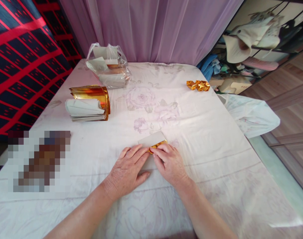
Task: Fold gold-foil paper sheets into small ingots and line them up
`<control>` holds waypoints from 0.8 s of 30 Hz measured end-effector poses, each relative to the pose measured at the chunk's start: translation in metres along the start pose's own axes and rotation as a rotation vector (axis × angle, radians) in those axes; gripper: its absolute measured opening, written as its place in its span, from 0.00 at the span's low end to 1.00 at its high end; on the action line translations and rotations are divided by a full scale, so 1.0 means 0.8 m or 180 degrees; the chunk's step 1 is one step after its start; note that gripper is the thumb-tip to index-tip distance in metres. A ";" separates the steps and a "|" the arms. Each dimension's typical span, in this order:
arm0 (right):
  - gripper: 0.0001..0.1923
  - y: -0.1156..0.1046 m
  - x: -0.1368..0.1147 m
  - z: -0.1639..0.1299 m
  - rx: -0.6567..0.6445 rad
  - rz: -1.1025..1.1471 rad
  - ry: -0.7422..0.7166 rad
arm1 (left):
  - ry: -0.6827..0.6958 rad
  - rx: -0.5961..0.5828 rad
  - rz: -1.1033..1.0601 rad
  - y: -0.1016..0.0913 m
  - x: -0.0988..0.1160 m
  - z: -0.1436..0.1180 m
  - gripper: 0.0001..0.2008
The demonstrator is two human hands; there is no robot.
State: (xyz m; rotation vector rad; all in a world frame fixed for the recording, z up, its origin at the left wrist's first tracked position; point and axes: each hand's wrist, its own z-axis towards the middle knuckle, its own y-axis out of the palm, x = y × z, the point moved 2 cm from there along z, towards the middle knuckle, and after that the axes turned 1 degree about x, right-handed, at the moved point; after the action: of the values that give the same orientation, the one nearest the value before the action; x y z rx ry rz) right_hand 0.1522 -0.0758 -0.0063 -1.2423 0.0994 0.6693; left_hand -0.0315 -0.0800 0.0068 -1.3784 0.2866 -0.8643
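Note:
On the cloth in front of me lies a sheet of gold foil paper (pixel 153 137), its pale grey back facing up and its near edge folded over to show gold. My left hand (pixel 130 167) rests flat, fingers stretched out, the tips pressing on the left end of the fold. With fingers and thumb bent together, my right hand (pixel 170 162) grips the folded gold edge at its right part. The fingers cover some of the fold. Small folded gold foil pieces (pixel 198 85) sit together at the table's far right.
A curved stack of gold foil sheets (pixel 89 103) stands at the left. Behind it is a clear plastic bag (pixel 109 68) with more sheets. A blurred-out item (pixel 44 159) lies at the left edge. A white bag (pixel 253 114) hangs off the right side of the flowered tablecloth (pixel 211 139).

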 end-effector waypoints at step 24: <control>0.13 -0.002 0.001 -0.002 0.0116 0.0129 -0.0029 | -0.0060 -0.0039 0.0023 0.001 0.001 0.002 0.25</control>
State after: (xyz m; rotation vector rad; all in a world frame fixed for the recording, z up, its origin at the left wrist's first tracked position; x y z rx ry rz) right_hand 0.1543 -0.0770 -0.0058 -1.2048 0.1290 0.7054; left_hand -0.0294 -0.0799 0.0064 -1.3955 0.2826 -0.8443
